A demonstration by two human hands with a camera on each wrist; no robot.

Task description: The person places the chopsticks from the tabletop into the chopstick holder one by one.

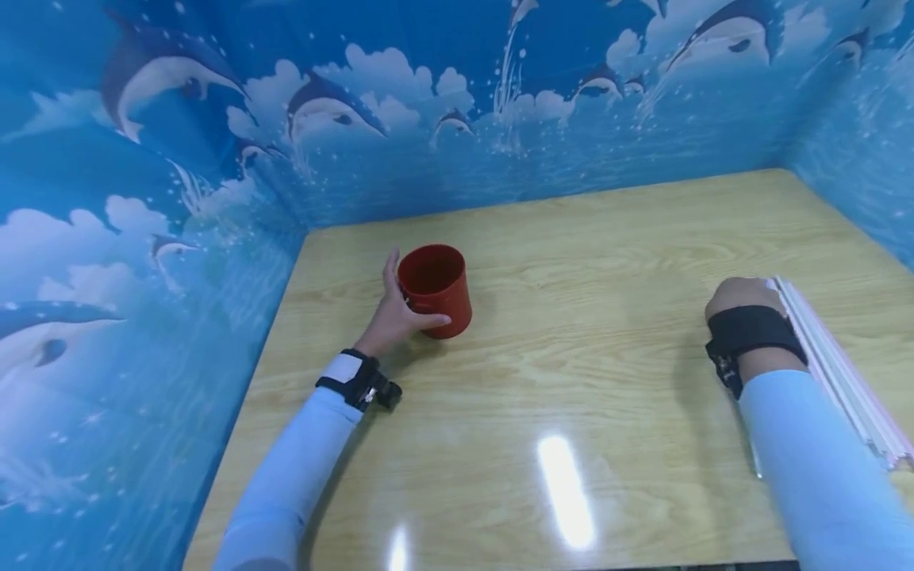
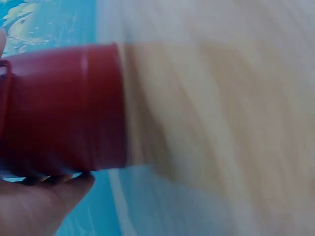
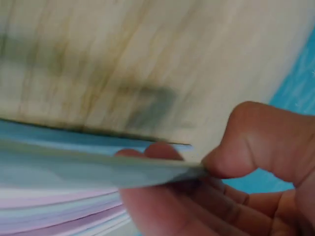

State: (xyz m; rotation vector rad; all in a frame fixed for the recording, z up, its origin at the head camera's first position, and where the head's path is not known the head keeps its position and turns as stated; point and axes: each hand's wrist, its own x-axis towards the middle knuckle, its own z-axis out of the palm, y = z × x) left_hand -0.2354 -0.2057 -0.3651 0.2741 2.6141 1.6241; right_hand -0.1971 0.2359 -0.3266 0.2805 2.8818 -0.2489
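Note:
On the left of the table stands a red mug [image 1: 444, 305], its mouth facing up. My left hand [image 1: 400, 316] grips it from the left side, thumb in front and fingers around the back. Up close in the left wrist view, the mug [image 2: 64, 108] lies against the fingers, with a loop like a handle at the frame's edge. At the right, my right hand [image 1: 746, 295] pinches the edge of a thin pale book [image 3: 98, 169] between thumb and fingers. Beside that hand are several more thin books [image 1: 831, 357], with white and pinkish edges showing.
A light wood-grain table [image 1: 571, 317] lies under both hands, with bright light reflections near its front. Blue cloth walls [image 1: 457, 143] printed with dolphins and clouds enclose its back, left and right sides.

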